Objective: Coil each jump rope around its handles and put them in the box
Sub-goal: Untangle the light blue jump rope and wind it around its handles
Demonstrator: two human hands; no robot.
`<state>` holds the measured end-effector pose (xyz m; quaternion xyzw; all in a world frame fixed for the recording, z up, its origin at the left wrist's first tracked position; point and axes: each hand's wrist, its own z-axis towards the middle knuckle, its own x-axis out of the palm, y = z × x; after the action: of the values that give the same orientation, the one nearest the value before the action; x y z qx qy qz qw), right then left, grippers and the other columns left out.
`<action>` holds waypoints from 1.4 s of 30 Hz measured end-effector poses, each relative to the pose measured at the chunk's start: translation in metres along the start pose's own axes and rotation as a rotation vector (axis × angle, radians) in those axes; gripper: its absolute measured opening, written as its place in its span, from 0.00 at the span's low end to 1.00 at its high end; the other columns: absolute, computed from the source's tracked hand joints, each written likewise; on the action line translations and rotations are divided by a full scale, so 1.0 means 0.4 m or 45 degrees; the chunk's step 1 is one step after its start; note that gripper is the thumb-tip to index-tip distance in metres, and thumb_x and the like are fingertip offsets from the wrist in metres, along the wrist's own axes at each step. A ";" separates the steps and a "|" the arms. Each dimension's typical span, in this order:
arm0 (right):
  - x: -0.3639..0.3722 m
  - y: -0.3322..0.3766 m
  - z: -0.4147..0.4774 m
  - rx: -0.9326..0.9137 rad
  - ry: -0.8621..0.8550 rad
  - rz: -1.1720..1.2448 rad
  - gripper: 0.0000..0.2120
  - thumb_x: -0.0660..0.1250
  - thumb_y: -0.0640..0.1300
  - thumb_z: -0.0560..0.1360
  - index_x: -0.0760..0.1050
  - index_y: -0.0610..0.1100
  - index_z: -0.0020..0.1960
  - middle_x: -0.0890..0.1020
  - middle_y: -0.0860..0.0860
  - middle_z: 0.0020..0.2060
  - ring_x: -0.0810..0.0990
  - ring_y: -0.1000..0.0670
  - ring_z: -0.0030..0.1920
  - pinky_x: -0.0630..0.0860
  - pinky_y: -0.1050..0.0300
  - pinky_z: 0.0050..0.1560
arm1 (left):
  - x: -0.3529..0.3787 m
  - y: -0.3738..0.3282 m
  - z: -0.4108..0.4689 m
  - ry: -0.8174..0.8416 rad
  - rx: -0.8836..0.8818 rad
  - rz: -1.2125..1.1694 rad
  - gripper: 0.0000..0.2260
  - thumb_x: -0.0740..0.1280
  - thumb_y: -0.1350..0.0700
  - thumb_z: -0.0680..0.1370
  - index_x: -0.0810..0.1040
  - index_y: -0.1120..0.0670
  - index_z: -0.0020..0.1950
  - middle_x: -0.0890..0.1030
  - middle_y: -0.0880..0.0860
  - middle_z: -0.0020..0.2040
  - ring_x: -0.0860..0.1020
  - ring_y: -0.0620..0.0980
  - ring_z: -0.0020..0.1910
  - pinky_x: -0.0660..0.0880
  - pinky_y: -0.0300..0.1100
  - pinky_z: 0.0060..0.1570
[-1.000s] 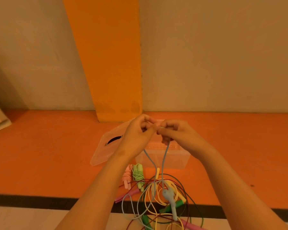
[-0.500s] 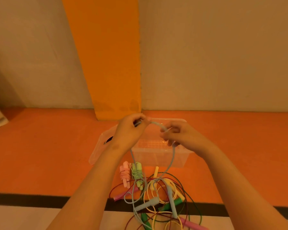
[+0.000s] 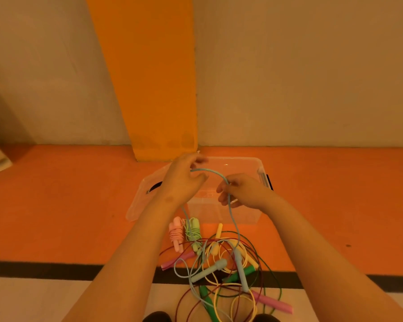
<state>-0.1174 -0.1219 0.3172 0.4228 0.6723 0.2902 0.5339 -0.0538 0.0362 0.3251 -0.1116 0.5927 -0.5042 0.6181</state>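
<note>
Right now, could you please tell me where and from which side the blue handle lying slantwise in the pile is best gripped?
Grip the blue handle at mid-shaft, fingers coming from above and closing across its width. It lies flat and slanted, seemingly atop the loose cords, shaft exposed; the green handle crowds its right end.

Orange floor (image 3: 56, 205), clear box (image 3: 254, 168), tangled jump ropes (image 3: 221, 270)

Light blue rope (image 3: 229, 205), clear box (image 3: 254, 166), orange floor (image 3: 56, 205), pink (image 3: 176, 233) and pale green (image 3: 192, 231) coiled ropes
</note>
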 end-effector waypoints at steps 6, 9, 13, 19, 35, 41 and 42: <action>-0.001 0.058 0.001 -0.180 -0.281 0.608 0.10 0.57 0.39 0.82 0.75 0.42 0.44 0.82 0.47 0.32 0.82 0.52 0.31 0.79 0.59 0.34 | 0.036 -0.003 -0.018 0.021 -0.348 -0.300 0.09 0.70 0.54 0.76 0.74 0.58 0.49 0.75 0.51 0.42 0.73 0.47 0.41 0.68 0.40 0.38; -0.011 0.079 -0.003 -0.288 -0.294 0.787 0.09 0.57 0.40 0.82 0.74 0.42 0.46 0.84 0.48 0.33 0.84 0.52 0.33 0.79 0.62 0.32 | 0.053 -0.017 -0.042 0.680 -0.487 -0.250 0.16 0.64 0.48 0.80 0.76 0.58 0.62 0.78 0.52 0.57 0.76 0.48 0.55 0.71 0.39 0.49; -0.035 0.106 -0.007 -0.398 -0.364 1.104 0.07 0.58 0.42 0.81 0.73 0.41 0.52 0.84 0.45 0.43 0.85 0.48 0.44 0.81 0.59 0.42 | 0.077 -0.004 -0.047 0.777 -0.441 -0.263 0.13 0.59 0.55 0.83 0.78 0.61 0.59 0.80 0.55 0.58 0.77 0.47 0.54 0.72 0.35 0.46; -0.020 0.043 0.004 -0.156 -0.188 0.693 0.04 0.63 0.46 0.79 0.76 0.49 0.50 0.81 0.48 0.52 0.77 0.49 0.60 0.71 0.49 0.63 | 0.066 0.004 -0.022 0.334 -0.444 -0.647 0.12 0.55 0.59 0.84 0.75 0.57 0.45 0.81 0.55 0.37 0.80 0.43 0.28 0.75 0.35 0.31; -0.047 0.002 0.022 -0.282 -0.260 0.985 0.08 0.59 0.42 0.81 0.76 0.40 0.52 0.85 0.45 0.43 0.85 0.47 0.45 0.82 0.57 0.46 | 0.137 0.096 -0.048 0.922 -0.631 -0.606 0.20 0.72 0.64 0.74 0.75 0.56 0.65 0.78 0.53 0.64 0.76 0.47 0.62 0.75 0.35 0.55; -0.049 0.062 0.024 -0.406 -0.371 1.296 0.08 0.58 0.42 0.82 0.73 0.39 0.53 0.84 0.43 0.45 0.85 0.47 0.46 0.82 0.57 0.47 | 0.206 0.114 -0.065 0.838 -0.662 -0.583 0.14 0.71 0.70 0.72 0.71 0.53 0.39 0.78 0.58 0.62 0.77 0.53 0.60 0.75 0.50 0.57; -0.049 0.066 0.024 -0.401 -0.395 1.299 0.08 0.58 0.42 0.82 0.73 0.39 0.53 0.84 0.43 0.46 0.84 0.47 0.46 0.82 0.57 0.47 | 0.215 0.117 -0.068 0.835 -0.699 -0.656 0.16 0.71 0.71 0.72 0.69 0.54 0.39 0.80 0.59 0.60 0.78 0.53 0.57 0.77 0.50 0.53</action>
<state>-0.0999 -0.1273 0.3463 0.6476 0.2441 0.5434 0.4752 -0.0721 0.0055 0.2299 -0.2485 0.8198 -0.4746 0.2022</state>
